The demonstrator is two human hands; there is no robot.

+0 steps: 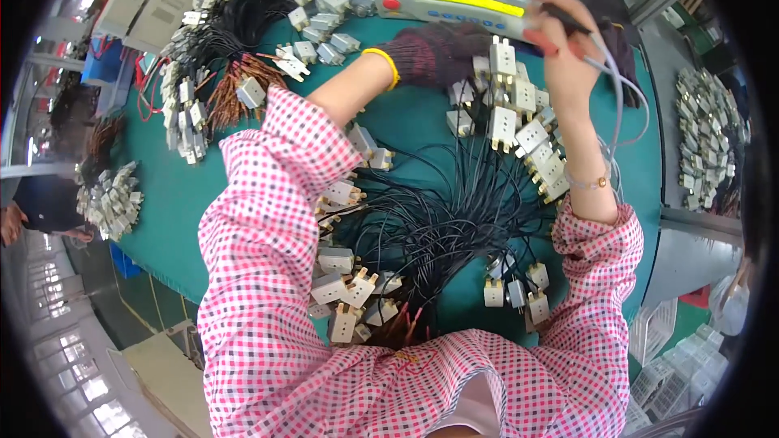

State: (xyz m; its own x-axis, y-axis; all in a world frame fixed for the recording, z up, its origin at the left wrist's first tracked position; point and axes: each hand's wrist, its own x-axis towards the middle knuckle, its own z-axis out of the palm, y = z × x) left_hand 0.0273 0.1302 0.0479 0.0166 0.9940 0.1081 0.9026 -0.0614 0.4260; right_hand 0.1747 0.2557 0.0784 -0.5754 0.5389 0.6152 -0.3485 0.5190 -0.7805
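Note:
My left hand [434, 57], in a dark knitted glove with a yellow cuff, reaches to the far middle of the table. Its fingers close at the side of an upright white plug [502, 57], though the fingertips are partly hidden. More white plugs [526, 97] crowd just below it, their black cords [454, 219] gathering into a bundle towards my body. Higher on the right, my bare right hand [564, 57] is blurred by motion. It grips a black pen-like probe [562, 18] with a grey lead [613, 89] trailing down along the wrist.
A grey bench tester [406, 4] with a lit yellow display stands at the far edge of the green table [170, 235]. Heaps of corded plugs [329, 4] lie at the far left, another heap [706, 138] on the right-hand surface. White plastic baskets [673, 369] stand lower right.

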